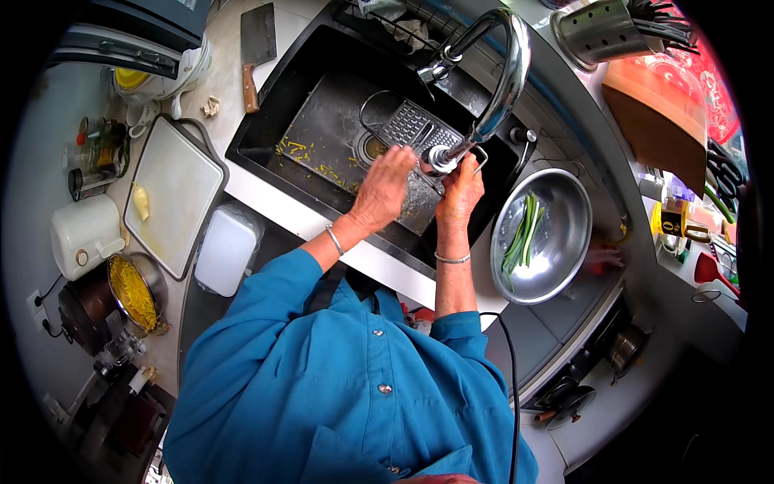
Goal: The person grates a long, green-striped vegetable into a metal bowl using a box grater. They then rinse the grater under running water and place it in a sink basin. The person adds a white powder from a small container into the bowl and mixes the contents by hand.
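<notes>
My right hand [461, 190] grips the near end of a metal grater [420, 127] with a wire frame, held low in the black sink [266, 148]. The chrome faucet's spout head [440, 158] hangs just over it and hides part of the grater. My left hand [386, 189] is beside the grater's near end, slightly blurred, its fingers extended and holding nothing; whether it touches the metal is hard to see. Yellow shreds [296, 148] lie scattered over the wet sink floor, left of the drain [372, 148].
Right of the sink, a steel bowl [571, 242] holds green onions [525, 233]. A cleaver [258, 42] lies at the sink's far left. On the left counter are a cutting board [178, 187] with a pale yellow piece [141, 201], a pot of yellow shreds [134, 293] and a white container [225, 251].
</notes>
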Demonstrator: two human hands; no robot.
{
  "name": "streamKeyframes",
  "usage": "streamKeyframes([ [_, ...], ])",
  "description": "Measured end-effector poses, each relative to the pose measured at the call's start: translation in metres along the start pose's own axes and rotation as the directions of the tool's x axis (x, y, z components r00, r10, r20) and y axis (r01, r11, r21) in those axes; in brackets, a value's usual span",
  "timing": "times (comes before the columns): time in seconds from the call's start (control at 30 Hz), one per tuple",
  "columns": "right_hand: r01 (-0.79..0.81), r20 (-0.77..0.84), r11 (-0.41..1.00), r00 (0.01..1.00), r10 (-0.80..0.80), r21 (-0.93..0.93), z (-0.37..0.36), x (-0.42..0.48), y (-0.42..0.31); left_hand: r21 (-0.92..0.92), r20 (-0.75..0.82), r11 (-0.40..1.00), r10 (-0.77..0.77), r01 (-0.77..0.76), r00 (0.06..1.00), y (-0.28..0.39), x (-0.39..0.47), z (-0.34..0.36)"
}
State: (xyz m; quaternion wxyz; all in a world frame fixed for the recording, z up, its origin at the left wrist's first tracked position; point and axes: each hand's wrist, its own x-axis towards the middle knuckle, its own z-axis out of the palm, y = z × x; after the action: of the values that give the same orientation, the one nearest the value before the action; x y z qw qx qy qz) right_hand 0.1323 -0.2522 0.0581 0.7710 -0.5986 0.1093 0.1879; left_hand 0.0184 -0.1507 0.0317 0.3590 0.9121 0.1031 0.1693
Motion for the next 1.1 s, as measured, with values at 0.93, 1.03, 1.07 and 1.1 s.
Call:
streamKeyframes([
  [0.93,-0.167,0.038,0.966,0.983,0.178,-0.197,-0.005,0.003,-0.01,-0.026,-0.122,0.95,-0.312,0.312,0.942,-0.062,0.023,0.017],
  [1.03,-0.183,0.056,0.965,0.979,0.196,-0.187,-0.005,0.006,-0.011,-0.089,0.132,0.995,0.067,-0.055,0.989,-0.016,0.037,0.01],
  [1.07,-0.17,0.034,0.972,0.983,0.178,-0.164,0.002,0.004,-0.011,-0.138,0.089,0.985,0.119,-0.106,0.989,-0.007,0.038,0.011],
  [1.1,-0.154,0.012,0.978,0.987,0.157,-0.143,0.005,0.003,-0.012,-0.114,0.11,0.989,0.111,-0.098,0.988,-0.009,0.039,0.012],
])
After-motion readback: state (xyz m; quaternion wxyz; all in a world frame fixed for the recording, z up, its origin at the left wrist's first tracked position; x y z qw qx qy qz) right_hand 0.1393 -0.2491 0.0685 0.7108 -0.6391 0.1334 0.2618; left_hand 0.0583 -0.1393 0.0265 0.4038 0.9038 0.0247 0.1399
